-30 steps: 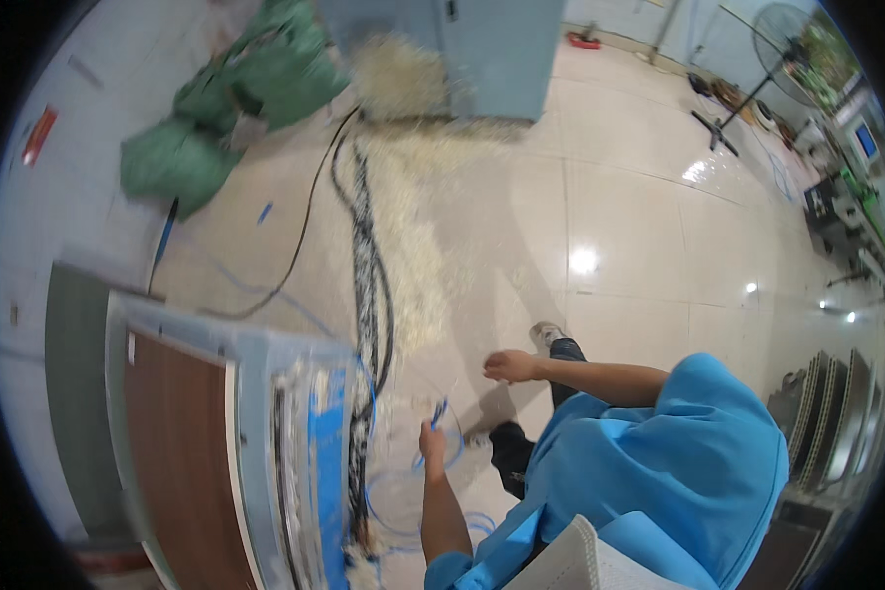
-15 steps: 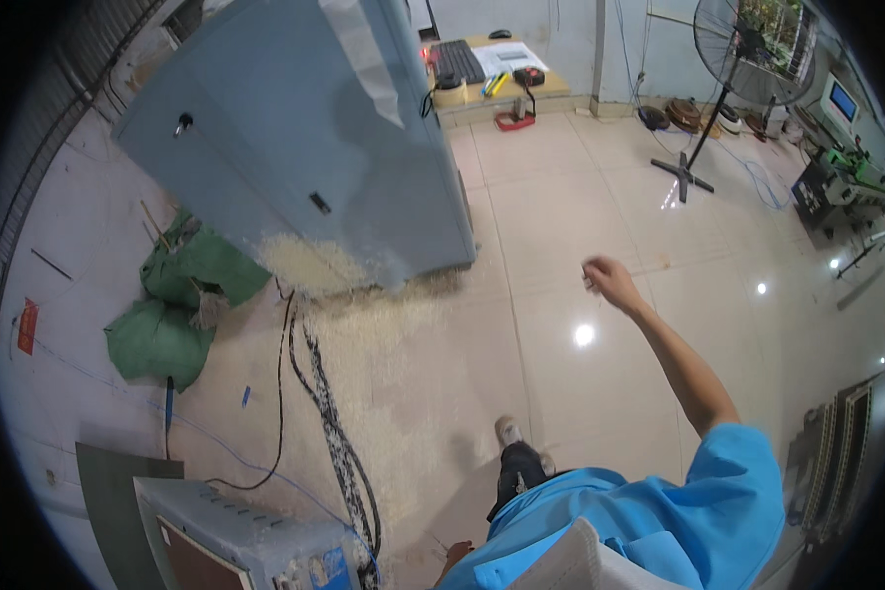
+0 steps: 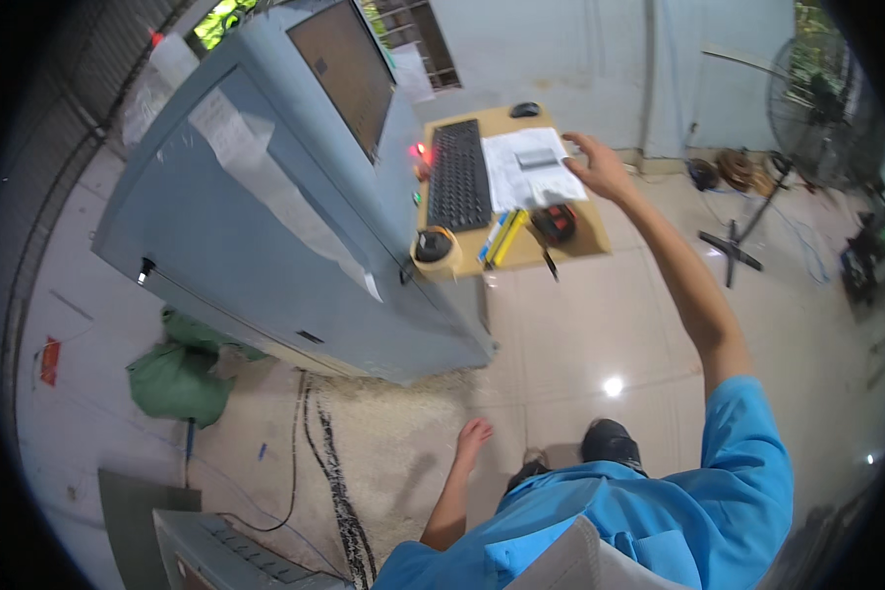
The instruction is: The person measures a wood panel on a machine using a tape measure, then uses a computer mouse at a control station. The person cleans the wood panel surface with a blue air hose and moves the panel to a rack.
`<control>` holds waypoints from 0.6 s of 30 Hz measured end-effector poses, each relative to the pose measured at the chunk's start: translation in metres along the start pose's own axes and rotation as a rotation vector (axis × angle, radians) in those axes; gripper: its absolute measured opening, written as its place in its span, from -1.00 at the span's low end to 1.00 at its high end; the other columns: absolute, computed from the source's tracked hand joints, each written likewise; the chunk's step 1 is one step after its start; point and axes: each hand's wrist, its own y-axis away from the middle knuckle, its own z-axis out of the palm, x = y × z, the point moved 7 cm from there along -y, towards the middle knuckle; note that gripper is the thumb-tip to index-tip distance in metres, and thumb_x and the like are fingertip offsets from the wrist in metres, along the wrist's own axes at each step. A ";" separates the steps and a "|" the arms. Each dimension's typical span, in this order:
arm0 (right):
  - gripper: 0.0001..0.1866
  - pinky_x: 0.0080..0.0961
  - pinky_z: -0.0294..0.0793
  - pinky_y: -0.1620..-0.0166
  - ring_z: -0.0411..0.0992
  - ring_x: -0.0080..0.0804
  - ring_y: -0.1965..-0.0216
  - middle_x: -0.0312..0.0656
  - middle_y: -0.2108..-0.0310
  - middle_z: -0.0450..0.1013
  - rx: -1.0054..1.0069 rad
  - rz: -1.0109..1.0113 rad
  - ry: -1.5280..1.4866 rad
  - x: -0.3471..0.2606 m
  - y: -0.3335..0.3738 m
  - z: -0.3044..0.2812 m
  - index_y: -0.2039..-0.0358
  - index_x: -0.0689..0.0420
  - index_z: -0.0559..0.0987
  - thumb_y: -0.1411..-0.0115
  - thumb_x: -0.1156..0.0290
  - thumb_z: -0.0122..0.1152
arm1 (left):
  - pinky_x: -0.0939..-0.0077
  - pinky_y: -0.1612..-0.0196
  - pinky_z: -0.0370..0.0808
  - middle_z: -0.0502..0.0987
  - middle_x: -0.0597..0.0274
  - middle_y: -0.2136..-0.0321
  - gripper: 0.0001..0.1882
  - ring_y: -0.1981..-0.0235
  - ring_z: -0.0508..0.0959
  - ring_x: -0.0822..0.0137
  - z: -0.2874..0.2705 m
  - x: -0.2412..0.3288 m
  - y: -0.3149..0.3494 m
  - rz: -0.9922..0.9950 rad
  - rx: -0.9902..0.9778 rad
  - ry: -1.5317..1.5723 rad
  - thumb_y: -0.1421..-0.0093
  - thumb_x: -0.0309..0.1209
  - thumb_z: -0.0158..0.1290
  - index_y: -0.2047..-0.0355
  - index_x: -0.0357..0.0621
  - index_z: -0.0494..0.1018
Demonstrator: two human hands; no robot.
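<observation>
My right hand [image 3: 600, 169] reaches out to the right edge of a wooden shelf [image 3: 592, 236], thumb and fingers apart, holding nothing. It is nearest to white papers [image 3: 506, 157] with a grey rectangular patch on them. Left of the papers lies a black keyboard [image 3: 459, 175], with a black mouse [image 3: 524, 109] behind. Along the near edge are a tape roll [image 3: 446, 264], a yellow pen-like tool [image 3: 506, 239], a blue-and-white pen [image 3: 491, 236] and a red-and-black tape measure [image 3: 557, 222]. My left hand [image 3: 474, 439] hangs low over the floor, its fingers loosely stretched and free of any object.
A tall grey-blue cabinet [image 3: 226, 206] with a screen [image 3: 344, 74] stands left of the shelf. Pale shavings [image 3: 413, 403] and black cables [image 3: 334, 472] lie on the floor. A green sack [image 3: 177, 383] sits at left; a standing fan [image 3: 811, 108] is at far right.
I have come closer to the cabinet and shelf. My right hand has gone from over the open floor to the papers. My left hand has come further into view.
</observation>
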 end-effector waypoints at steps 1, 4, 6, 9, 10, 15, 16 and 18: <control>-0.42 -0.06 0.41 -0.19 0.41 0.11 -0.14 0.06 -0.12 0.46 -0.086 0.042 0.004 0.030 -0.031 0.016 -0.21 0.01 0.43 -0.19 0.19 0.29 | 0.38 -0.07 0.52 0.57 0.05 0.02 -0.56 0.00 0.61 0.19 0.022 0.040 -0.009 0.061 -0.014 -0.023 -0.38 -0.29 0.07 -0.17 -0.27 0.41; -0.41 -0.09 0.41 -0.20 0.39 0.12 -0.16 0.08 -0.16 0.42 -0.109 -0.047 0.019 0.102 -0.113 0.068 -0.20 0.00 0.44 -0.16 0.19 0.32 | 0.39 -0.07 0.51 0.57 0.05 0.01 -0.59 0.00 0.60 0.23 0.080 0.105 -0.041 0.232 0.041 -0.049 -0.38 -0.29 0.06 -0.15 -0.27 0.43; -0.36 -0.11 0.37 -0.24 0.33 0.12 -0.22 0.08 -0.22 0.36 -0.194 -0.103 -0.028 0.144 -0.158 0.112 -0.24 0.03 0.41 -0.15 0.22 0.34 | 0.41 -0.04 0.51 0.59 0.06 0.04 -0.60 0.03 0.60 0.26 0.091 0.104 -0.042 0.382 0.215 -0.026 -0.38 -0.28 0.05 -0.12 -0.27 0.45; -0.30 -0.12 0.35 -0.26 0.28 0.12 -0.26 0.07 -0.27 0.32 -0.313 -0.220 -0.081 0.185 -0.224 0.167 -0.27 0.04 0.39 -0.11 0.26 0.37 | 0.54 0.27 0.49 0.60 0.19 0.26 -0.74 0.29 0.57 0.39 0.100 0.028 -0.027 0.080 0.672 0.076 -0.38 -0.32 0.02 0.11 -0.28 0.52; -0.29 -0.11 0.35 -0.26 0.28 0.13 -0.26 0.06 -0.27 0.31 -0.376 -0.243 -0.087 0.195 -0.227 0.185 -0.27 0.04 0.39 -0.09 0.27 0.38 | 0.54 0.36 0.46 0.60 0.19 0.33 -0.75 0.34 0.55 0.40 0.114 -0.016 -0.004 -0.131 0.862 0.154 -0.36 -0.31 0.03 0.16 -0.26 0.53; -0.36 -0.13 0.40 -0.22 0.35 0.07 -0.19 0.05 -0.21 0.36 -0.422 -0.417 -0.270 0.201 -0.253 0.222 -0.24 -0.01 0.44 -0.10 0.29 0.34 | 0.36 0.33 0.53 0.61 0.07 0.26 -0.68 0.30 0.60 0.28 0.259 -0.149 0.064 -0.546 0.935 0.605 -0.37 -0.22 0.03 0.04 -0.21 0.48; -0.38 -0.13 0.41 -0.21 0.36 0.06 -0.19 0.05 -0.21 0.36 -0.408 -0.427 -0.287 0.201 -0.256 0.224 -0.23 -0.01 0.45 -0.11 0.30 0.33 | 0.33 0.30 0.55 0.62 0.05 0.22 -0.66 0.27 0.62 0.25 0.292 -0.164 0.073 -0.622 0.952 0.664 -0.38 -0.21 0.01 0.01 -0.20 0.47; -0.49 -0.13 0.42 -0.19 0.37 0.05 -0.18 0.04 -0.18 0.39 -0.415 -0.402 -0.348 0.202 -0.259 0.227 -0.15 0.01 0.53 -0.15 0.33 0.31 | 0.27 0.24 0.58 0.63 0.00 0.15 -0.64 0.21 0.64 0.20 0.352 -0.181 0.082 -0.724 0.966 0.763 -0.40 -0.18 -0.01 -0.05 -0.17 0.45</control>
